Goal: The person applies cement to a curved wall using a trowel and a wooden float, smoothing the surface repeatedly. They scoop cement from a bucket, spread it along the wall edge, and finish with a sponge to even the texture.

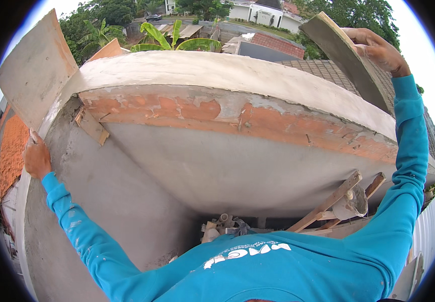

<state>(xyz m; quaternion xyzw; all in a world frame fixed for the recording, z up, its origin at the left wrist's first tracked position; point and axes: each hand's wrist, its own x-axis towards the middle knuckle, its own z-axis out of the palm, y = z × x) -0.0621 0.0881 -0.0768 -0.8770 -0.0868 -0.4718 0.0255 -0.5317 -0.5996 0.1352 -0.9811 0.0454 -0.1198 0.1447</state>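
My left hand [37, 157] is closed at the lower near corner of a flat, mortar-stained board [37, 65], over the top of the left wall. The board stands tilted up, and some fingers are hidden. Raised at the far right, my right hand [376, 49] grips the edge of a long wooden plank [345, 59] smeared with grey mortar. The plank slants down in front of the far wall's pale, plastered top [212, 68]. Below that top runs a band of bare orange brick [177, 108] with ragged mortar along its edge.
A small wood scrap [92, 126] sticks out at the inner wall corner. Lower right, wooden poles [328, 201] lean beside a mortar-caked bucket [352, 203]. Pipes and rubble [222, 225] lie deep below. Beyond the walls are orange roof tiles [13, 146] and banana leaves [172, 40].
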